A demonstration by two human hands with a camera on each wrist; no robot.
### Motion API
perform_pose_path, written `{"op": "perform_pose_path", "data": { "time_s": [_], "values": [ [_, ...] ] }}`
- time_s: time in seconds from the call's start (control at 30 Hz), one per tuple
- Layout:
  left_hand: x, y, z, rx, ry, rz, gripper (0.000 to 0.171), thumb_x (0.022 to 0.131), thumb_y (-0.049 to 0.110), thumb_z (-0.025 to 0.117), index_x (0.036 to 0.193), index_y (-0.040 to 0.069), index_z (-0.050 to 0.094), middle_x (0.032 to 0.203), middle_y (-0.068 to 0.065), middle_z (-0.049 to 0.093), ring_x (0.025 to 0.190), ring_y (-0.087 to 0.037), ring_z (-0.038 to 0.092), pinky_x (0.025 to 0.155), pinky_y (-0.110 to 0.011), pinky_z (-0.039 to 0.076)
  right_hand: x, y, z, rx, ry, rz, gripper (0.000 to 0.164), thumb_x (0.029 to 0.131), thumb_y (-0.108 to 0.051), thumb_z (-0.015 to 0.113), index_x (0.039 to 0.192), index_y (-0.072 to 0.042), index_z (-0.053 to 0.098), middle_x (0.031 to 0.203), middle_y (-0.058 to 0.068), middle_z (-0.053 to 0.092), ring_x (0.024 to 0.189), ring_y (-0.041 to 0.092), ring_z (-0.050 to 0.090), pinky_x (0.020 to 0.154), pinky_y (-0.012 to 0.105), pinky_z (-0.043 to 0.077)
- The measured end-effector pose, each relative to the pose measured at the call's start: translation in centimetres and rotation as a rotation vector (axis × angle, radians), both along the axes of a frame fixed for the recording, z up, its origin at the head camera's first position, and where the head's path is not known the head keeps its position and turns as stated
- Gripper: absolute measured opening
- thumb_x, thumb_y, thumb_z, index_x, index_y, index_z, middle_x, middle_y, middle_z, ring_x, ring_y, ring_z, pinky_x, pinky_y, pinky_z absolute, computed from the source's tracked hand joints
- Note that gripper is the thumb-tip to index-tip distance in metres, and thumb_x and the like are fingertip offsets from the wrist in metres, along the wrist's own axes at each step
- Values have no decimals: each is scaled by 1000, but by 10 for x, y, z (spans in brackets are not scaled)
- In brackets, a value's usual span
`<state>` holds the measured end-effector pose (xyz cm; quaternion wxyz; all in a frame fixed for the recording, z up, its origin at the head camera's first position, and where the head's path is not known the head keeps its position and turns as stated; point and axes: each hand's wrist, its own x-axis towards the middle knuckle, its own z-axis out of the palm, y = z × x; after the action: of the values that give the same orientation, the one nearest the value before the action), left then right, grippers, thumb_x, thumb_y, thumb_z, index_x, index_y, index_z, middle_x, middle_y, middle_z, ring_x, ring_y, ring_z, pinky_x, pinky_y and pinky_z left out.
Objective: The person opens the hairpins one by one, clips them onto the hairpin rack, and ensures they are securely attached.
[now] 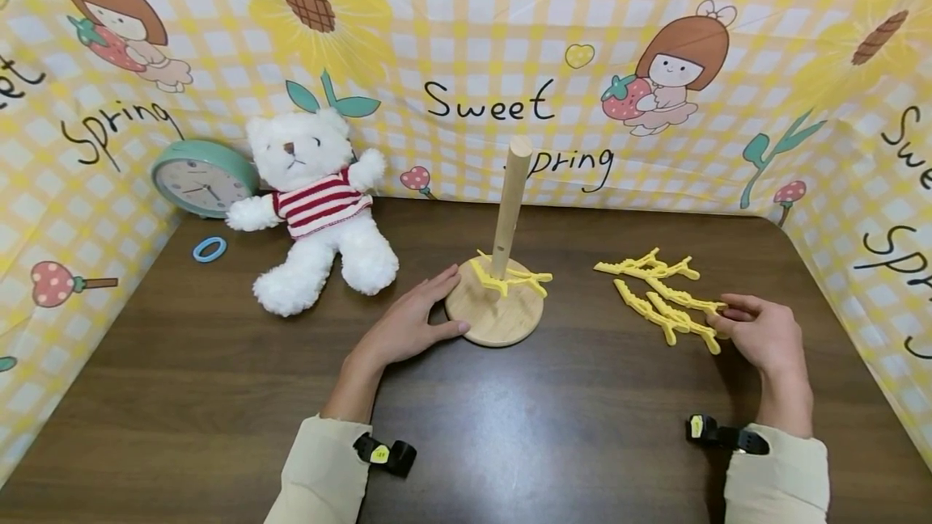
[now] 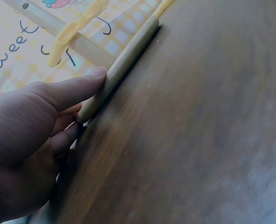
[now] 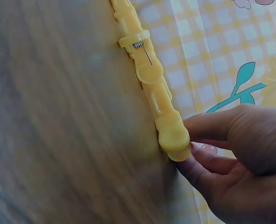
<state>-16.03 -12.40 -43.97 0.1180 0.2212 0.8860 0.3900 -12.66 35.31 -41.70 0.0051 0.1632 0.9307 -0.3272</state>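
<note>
1. Holding the wooden base (image 1: 495, 326) by its rim with left hand (image 1: 408, 326), thumb and fingers spread, probably for steadiness.
2. Pinching one yellow clip (image 3: 174, 133) at its end with right hand (image 1: 764, 334).
3. Having other clips (image 1: 635, 268) beside it on the table (image 1: 568, 435), likely for easy reach.
</note>
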Motion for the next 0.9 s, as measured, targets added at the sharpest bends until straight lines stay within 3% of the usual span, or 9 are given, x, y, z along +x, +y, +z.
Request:
{"op": "perform_pose_path", "data": {
  "time_s": [0.13, 0.23, 0.37, 0.47, 0.57, 0.9],
  "values": [
    [0, 0, 0, -1, -7, 3, 80, 95, 35, 73, 158, 5, 34, 166, -3, 25, 153, -31, 18, 123, -50, 17, 0, 0, 1, 27, 12, -26, 48, 97, -20, 70, 133, 10, 60, 121, 29, 66, 108, 39, 64, 63, 18, 44],
    [0, 0, 0, 0, -4, 2, 80, 95, 34, 73, 158, 5, 34, 166, -4, 25, 153, -31, 18, 123, -50, 17, 0, -1, 3, 24, 59, -49, 47, 97, -20, 69, 133, 9, 61, 121, 29, 67, 90, 12, 67, 64, 13, 43],
    [0, -1, -1, 2, 2, -1, 80, 95, 34, 73, 158, 4, 34, 166, -4, 25, 153, -30, 19, 124, -49, 17, 0, -4, 6, -65, 177, -68, 48, 95, -17, 71, 133, 10, 61, 113, 23, 71, 74, -22, 48, 63, 4, 45],
    [0, 0, -2, 1, -1, 1, 80, 95, 35, 73, 158, 4, 34, 166, -4, 25, 153, -30, 18, 124, -49, 17, 0, -6, 8, -163, 263, -81, 48, 93, -13, 73, 132, 12, 61, 96, -4, 74, 75, -24, 51, 65, 3, 47],
    [1, 0, -1, 1, -4, 1, 80, 94, 35, 74, 158, 4, 35, 166, -3, 25, 153, -30, 18, 123, -49, 17, -1, -8, 11, -224, 322, -84, 48, 91, -12, 74, 131, 13, 61, 87, -28, 61, 78, -21, 56, 69, 4, 49],
    [-1, 0, -1, -13, 12, -3, 80, 95, 35, 73, 158, 5, 33, 166, -4, 24, 152, -28, 20, 124, -47, 16, -6, -26, 23, -305, 424, -18, 44, 92, -9, 75, 129, 12, 63, 96, -28, 63, 89, -15, 62, 77, 3, 48]
  ]
}}
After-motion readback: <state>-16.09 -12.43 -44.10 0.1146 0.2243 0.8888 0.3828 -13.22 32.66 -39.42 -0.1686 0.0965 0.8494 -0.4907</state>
